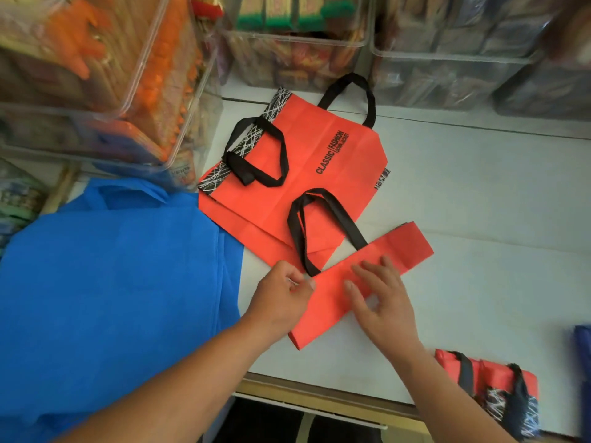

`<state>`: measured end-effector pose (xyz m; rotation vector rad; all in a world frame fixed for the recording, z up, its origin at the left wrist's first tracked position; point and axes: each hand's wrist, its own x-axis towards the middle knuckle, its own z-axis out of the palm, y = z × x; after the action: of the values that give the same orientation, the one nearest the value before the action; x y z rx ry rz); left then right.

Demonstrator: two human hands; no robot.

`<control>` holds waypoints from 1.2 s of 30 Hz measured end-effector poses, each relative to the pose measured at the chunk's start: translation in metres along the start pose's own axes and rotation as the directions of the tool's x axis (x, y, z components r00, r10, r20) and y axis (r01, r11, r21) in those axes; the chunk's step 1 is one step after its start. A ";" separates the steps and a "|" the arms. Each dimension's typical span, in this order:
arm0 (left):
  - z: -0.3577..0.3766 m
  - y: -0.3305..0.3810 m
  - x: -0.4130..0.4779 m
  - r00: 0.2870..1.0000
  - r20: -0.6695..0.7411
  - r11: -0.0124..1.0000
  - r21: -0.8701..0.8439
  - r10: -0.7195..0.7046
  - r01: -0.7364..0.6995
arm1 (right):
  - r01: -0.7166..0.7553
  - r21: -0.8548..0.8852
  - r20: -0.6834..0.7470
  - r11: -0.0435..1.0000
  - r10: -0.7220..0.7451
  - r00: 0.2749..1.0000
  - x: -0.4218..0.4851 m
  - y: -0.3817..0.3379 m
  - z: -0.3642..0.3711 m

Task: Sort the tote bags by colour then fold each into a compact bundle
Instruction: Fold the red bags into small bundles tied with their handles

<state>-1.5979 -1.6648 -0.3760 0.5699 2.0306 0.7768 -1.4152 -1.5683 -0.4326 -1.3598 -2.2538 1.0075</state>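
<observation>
As left hand (283, 294) pinches edge of folded red tote (406, 247), right hand (382, 303) spread (pressing it); tabletop (479, 219) rightward

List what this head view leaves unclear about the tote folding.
Head view:
Blue totes: count hidden, stacked and cut by the left edge.
Left hand: grip on the red strip hidden by its own curled fingers.
Clear bins: contents blurred.
Dark blue item: cut by the right edge.

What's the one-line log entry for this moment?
fold: red strip, folded narrow | left hand: at its edge, grip unclear | right hand: rests on strip | done: red bundle | waiting: flat red totes, blue tote
</observation>
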 end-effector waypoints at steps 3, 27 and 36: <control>-0.015 0.026 -0.013 0.991 0.096 0.962 -0.250 -0.092 0.114 | -0.067 0.286 0.323 0.956 -0.031 0.946 -0.013 0.003 -0.018; 0.096 0.070 0.025 0.754 0.502 0.584 0.485 0.423 -0.651 | -0.264 0.551 0.013 0.792 0.308 0.951 0.031 0.017 -0.111; 0.114 0.075 0.032 0.744 0.559 0.307 0.682 0.367 -0.664 | -0.427 -0.019 -0.212 0.904 0.414 0.886 0.051 0.068 -0.111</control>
<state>-1.5104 -1.5564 -0.3899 1.9176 1.7959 -0.1280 -1.3312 -1.4591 -0.4073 -1.9426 -1.8959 0.8735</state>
